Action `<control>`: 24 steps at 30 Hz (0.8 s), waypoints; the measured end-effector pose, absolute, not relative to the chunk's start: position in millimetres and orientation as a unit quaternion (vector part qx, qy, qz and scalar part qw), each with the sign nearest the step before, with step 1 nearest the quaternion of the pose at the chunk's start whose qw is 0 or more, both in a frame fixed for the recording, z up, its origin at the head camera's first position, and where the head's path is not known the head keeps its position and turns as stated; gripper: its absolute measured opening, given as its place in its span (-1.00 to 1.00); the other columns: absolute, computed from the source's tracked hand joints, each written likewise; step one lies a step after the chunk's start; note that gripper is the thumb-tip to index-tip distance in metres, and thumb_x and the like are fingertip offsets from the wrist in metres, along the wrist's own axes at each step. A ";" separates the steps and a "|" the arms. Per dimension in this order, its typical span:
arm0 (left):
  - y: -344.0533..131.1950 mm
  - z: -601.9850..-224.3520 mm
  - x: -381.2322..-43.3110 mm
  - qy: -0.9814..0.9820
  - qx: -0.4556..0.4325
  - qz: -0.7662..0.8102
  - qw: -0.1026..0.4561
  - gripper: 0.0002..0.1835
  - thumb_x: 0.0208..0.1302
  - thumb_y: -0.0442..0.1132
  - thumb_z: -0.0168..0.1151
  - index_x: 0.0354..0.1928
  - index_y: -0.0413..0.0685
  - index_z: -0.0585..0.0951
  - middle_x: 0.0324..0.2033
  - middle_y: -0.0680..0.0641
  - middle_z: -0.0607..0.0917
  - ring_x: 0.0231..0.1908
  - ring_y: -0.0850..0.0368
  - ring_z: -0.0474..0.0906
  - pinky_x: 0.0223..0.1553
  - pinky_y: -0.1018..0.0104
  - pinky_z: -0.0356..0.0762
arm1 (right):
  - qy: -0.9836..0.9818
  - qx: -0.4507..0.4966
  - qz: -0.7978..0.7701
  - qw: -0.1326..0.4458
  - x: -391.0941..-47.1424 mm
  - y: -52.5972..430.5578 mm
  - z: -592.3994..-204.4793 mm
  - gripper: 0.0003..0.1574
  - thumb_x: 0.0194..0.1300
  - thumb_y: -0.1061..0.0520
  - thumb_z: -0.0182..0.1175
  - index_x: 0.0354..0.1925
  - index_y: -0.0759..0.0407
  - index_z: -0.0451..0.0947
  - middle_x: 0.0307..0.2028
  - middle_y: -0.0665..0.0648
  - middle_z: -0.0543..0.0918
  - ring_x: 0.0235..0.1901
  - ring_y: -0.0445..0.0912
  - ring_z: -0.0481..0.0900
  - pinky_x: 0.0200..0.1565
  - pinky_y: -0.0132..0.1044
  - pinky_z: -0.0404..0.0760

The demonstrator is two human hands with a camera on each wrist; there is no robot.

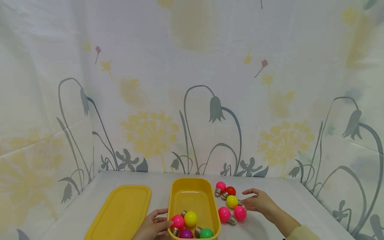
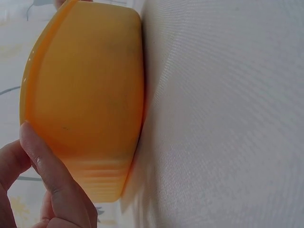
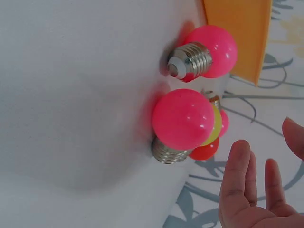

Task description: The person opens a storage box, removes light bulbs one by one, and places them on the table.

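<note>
Fingers of the left hand (image 1: 153, 226) pinch the left rim of one yellow box (image 1: 192, 199); fingers of the right hand (image 1: 260, 204) are loosely parted, holding nothing, near five loose bulbs on the table (image 1: 160, 195): three pink bulbs (image 1: 224, 214), one red bulb (image 1: 230, 191), one yellow bulb (image 1: 232, 201); four more bulbs lie inside the box: pink (image 1: 177, 221), yellow (image 1: 191, 218), purple (image 1: 186, 234), green (image 1: 206, 233); one yellow lid (image 1: 123, 208) lies left, its near end cut off; the purple bulb's base is hidden; whether right fingertips touch a bulb, I cannot tell.
</note>
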State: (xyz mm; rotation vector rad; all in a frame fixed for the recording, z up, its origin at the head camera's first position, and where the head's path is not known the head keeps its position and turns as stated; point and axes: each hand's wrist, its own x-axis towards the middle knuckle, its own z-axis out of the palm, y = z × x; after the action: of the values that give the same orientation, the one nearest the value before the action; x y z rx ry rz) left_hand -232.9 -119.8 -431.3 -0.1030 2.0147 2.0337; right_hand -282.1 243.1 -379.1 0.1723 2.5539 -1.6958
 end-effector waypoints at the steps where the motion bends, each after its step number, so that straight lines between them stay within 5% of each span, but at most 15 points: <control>1: -119.8 -431.4 -232.9 0.696 -0.035 0.703 0.139 -0.35 0.16 -0.22 0.32 0.21 -0.36 0.28 -0.26 -0.18 0.51 -0.39 0.10 0.54 -0.21 0.23 0.61 | 0.831 0.054 -0.552 0.035 -282.5 241.5 -377.6 -0.43 0.10 0.24 0.32 0.03 0.47 0.36 -0.29 0.22 0.57 -0.27 0.11 0.61 -0.18 -0.14 0.62; 24: -118.8 -428.0 -231.3 0.696 -0.040 0.702 0.141 -0.34 0.16 -0.21 0.32 0.22 -0.36 0.27 -0.25 -0.19 0.51 -0.38 0.10 0.54 -0.20 0.23 0.60 | 0.819 -0.016 -0.571 0.052 -294.8 195.5 -351.8 -0.52 0.11 0.30 0.29 -0.01 0.42 0.39 -0.30 0.26 0.54 -0.31 0.08 0.61 -0.14 -0.08 0.60</control>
State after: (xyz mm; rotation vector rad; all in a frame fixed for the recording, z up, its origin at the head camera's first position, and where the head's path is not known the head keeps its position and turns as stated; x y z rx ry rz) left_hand -231.3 -118.8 -428.0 -0.1155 2.0109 2.0282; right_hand -294.8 195.5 -351.8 -0.0481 2.4901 -1.7378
